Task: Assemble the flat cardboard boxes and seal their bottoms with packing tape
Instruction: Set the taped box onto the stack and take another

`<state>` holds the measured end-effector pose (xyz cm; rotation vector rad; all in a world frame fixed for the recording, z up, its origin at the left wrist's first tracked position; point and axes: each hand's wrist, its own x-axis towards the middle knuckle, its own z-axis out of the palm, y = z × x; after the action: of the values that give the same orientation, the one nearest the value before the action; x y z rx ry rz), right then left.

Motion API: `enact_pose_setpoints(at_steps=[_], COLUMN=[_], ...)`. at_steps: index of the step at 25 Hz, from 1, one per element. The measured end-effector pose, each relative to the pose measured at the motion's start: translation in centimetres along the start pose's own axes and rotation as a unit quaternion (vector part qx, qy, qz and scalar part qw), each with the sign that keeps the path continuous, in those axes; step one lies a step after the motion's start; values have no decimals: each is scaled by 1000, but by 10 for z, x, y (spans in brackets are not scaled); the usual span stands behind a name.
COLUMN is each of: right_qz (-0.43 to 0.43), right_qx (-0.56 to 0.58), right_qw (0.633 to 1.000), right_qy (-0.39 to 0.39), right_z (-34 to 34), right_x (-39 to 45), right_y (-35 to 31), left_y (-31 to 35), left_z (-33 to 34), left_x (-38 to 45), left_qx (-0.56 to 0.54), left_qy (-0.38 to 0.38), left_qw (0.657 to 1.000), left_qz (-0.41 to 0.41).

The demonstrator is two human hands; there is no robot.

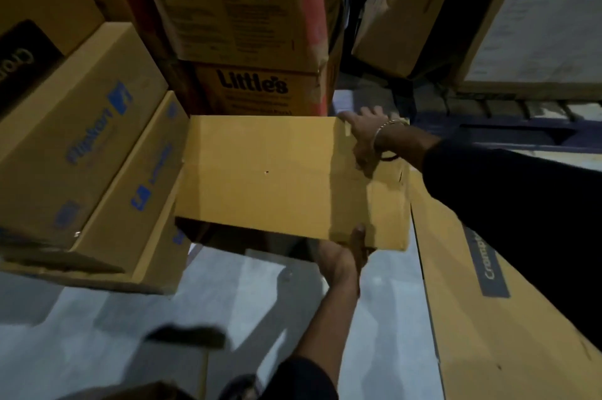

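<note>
A plain brown cardboard box (pixel 277 178) is held in the air at the middle of the view, its broad face towards me. My left hand (pixel 345 256) grips its near bottom edge from below, thumb on the face and fingers hidden underneath. My right hand (pixel 365 135) grips the far right corner, fingers curled over the top edge, a bracelet on the wrist. A dark opening shows under the box's lower left edge. No tape is in view.
Printed boxes (pixel 81 152) are stacked at the left, touching the held box's left end. Tall "Little's" cartons (pixel 250 24) stand behind. A large flat carton (pixel 488 318) leans at the right. Grey floor (pixel 81 334) lies below, with a dark blurred shape near my feet.
</note>
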<state>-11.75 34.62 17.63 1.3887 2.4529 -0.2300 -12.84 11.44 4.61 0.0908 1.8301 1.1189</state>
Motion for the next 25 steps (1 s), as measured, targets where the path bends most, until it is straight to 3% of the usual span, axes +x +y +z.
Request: enact_pose_setpoints(at_steps=[3,5,11,14,16,23,25], right_qz=[-7,-11,-15,2,20,33,24], right_qx=[66,95,88,76,75,66,53], right_qw=[996,991,996,997,995,991,990], right_qy=[-56,-95,17,35,63,113,129], right_z=[17,72,138,146,156,170,171], right_x=[51,57,60,44,33,24,29], right_y=[-4,-8,-14,-19,-28,-52,-50], left_y=[40,55,46,52,63,89,95], left_z=[27,31,32,-9,-45,-77,-78], left_x=[58,84,97,115,133,161,162], left_qx=[-97,-102,-58,-84,-104,-114,-144], left_qy=[-46,-43,-13,101,138,138,100], left_qw=[993,990,994,990,984,984,985], left_qz=[-56,-83,-87,-55,-41,-11,-7])
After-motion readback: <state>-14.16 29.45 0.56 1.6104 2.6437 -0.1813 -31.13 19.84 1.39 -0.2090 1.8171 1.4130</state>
